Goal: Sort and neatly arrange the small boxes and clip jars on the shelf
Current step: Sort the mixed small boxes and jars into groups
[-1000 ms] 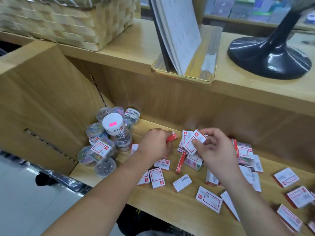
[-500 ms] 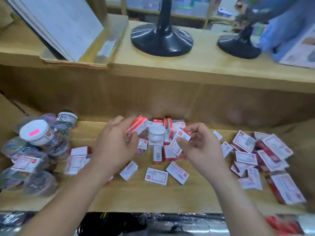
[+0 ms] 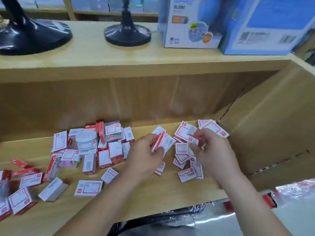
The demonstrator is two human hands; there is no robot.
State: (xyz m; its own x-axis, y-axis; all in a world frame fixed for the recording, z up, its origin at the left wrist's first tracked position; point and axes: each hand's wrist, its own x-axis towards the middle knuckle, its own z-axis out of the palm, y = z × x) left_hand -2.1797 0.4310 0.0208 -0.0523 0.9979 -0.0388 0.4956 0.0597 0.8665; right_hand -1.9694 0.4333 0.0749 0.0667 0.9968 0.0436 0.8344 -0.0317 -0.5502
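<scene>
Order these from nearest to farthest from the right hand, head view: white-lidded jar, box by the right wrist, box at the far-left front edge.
From the right hand:
1. Box by the wrist, just left of it.
2. White-lidded jar, centre-left, further back.
3. Far-left box, near the front edge.

wooden shelf (image 3: 153, 198) | scattered red-white small boxes (image 3: 88, 187) | white-lidded clip jar (image 3: 86, 142) among them

- Bright, even overhead light; soft shadow under the pale wooden upper shelf (image 3: 102, 55).
- White glare on the glossy black round stand base (image 3: 32, 36).
- Motion blur smears my right hand (image 3: 213, 150) and the small red-and-white boxes (image 3: 20, 200) leftward.
</scene>
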